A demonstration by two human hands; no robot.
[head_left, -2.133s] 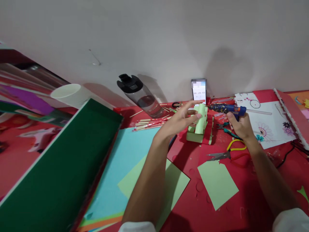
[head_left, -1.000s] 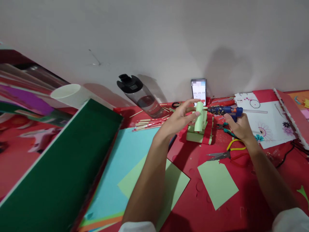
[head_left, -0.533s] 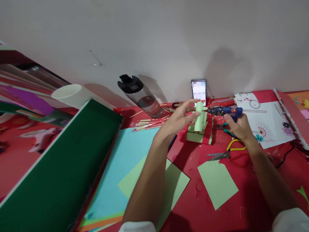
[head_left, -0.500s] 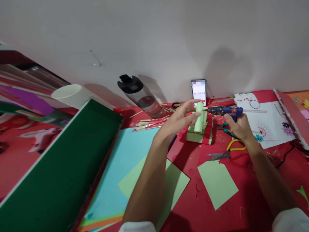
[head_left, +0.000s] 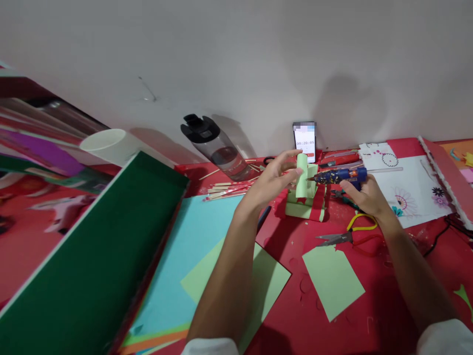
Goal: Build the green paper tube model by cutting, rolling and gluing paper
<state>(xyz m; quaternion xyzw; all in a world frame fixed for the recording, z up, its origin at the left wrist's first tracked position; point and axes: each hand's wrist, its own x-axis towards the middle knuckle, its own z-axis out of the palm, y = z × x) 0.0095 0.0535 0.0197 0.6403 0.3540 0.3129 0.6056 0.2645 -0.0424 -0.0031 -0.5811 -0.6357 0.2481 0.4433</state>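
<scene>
While L hand (head_left: 269, 181) pinches green paper roll (head_left: 301, 185) (head view, 3 o'clock of ctr.), R hand (head_left: 368, 196) grips glue gun (head_left: 338, 176), nozzle (head_left: 311, 179) at roll's 3 o'clock; contact unclear. Roll prob. light, crushable: hold gently, 9 o'clock side, opp. nozzle.

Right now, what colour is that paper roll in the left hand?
The paper roll is light green, shown best in the head view.

1. Left sleeve (head_left: 211, 347): plain white cloth, slightly grey in shadow, its hem running across the arm.
2. Right sleeve (head_left: 442, 337): matching white cloth with a soft, rounded edge.
3. Left forearm (head_left: 226, 276) and right forearm (head_left: 416, 271): bare, slender, tapering towards the wrist.
4. Left hand (head_left: 269, 186) and right hand (head_left: 370, 198): bare, with slim fingers.
</scene>
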